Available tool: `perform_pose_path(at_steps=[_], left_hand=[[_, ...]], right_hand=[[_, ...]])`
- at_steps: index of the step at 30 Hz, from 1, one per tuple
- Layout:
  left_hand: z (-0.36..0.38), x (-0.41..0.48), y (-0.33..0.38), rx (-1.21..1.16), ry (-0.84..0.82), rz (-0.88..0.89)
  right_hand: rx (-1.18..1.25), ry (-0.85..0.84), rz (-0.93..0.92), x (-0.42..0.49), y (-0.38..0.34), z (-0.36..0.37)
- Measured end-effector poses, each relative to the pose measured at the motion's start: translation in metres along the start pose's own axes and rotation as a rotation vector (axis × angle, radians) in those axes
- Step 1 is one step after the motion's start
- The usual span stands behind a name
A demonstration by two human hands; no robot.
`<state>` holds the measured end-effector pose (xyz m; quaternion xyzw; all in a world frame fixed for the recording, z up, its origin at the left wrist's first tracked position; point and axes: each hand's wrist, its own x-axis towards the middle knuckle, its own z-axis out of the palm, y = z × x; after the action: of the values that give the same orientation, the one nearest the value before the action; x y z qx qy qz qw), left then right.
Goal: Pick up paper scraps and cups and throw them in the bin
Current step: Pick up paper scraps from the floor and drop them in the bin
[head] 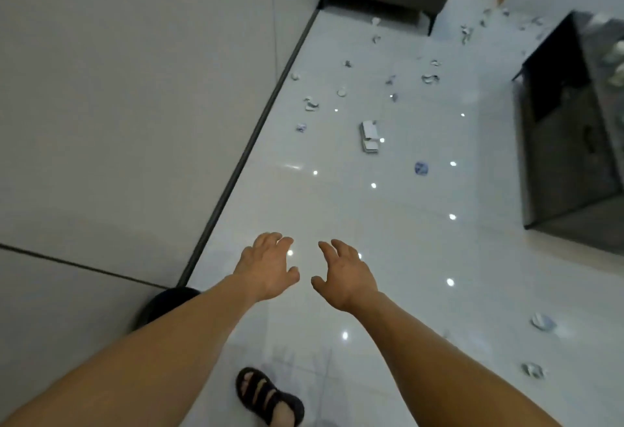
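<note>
Most of the view was glossy white tile floor point(405, 224), hard and slick, with ceiling lights mirrored in it as bright dots. A plain pale wall point(118, 105) ran along its left edge. At the right stood a dark boxy container point(567, 142) with blurred pale bits at its top; whether it was the bin could not be told. Both bare arms reached forward over the tiles. The left hand point(266, 267) and right hand point(347, 274) hung side by side, fingers spread and loosely bent, holding nothing, well apart from any litter. A black strapped sandal point(266, 396) was planted below them.

The litter lay scattered farther up the floor. The largest piece was a folded white card point(369, 136), flat and probably stiffish, best taken by an edge. Near it sat a crumpled blue-printed ball point(421, 168). A small round white thing point(341, 92) beyond might have been a cup, but it was too blurred to say. Two crumpled scraps point(543, 321) lay off to the right, nearer the person. All of it looked light, soft and crushable, safe to pinch anywhere, though flat bits might cling to the slick tile.
</note>
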<state>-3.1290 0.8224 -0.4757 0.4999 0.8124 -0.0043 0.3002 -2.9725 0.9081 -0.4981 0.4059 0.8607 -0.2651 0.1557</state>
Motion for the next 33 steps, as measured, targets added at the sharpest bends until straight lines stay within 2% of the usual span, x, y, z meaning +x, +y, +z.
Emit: perform_pose_path(at_steps=[2,4,6,8,13,17,25,33], left_hand=[[0.003,-0.007,0.056,0.039,-0.019,0.072],[0.023,-0.029,0.158,0.105,-0.044,0.213],[0.033,-0.039,0.203,0.150,-0.065,0.256],[0.035,-0.038,0.216,0.169,-0.056,0.239],[0.096,-0.075,0.357,0.207,-0.139,0.481],[0.144,-0.083,0.433,0.258,-0.248,0.595],[0.223,-0.023,0.527,0.392,-0.407,0.699],[0.346,0.067,0.570,0.491,-0.564,0.762]], right_hand=[[0.031,0.050,0.085,-0.039,0.045,-0.008],[0.102,0.106,0.238,-0.114,0.125,-0.014],[0.156,0.111,0.303,-0.152,0.158,-0.006],[0.190,0.117,0.315,-0.165,0.162,-0.006],[0.247,0.172,0.535,-0.283,0.268,0.002],[0.307,0.150,0.690,-0.341,0.344,0.019],[0.464,0.109,0.884,-0.360,0.451,0.057],[0.602,0.064,0.973,-0.301,0.554,0.134]])
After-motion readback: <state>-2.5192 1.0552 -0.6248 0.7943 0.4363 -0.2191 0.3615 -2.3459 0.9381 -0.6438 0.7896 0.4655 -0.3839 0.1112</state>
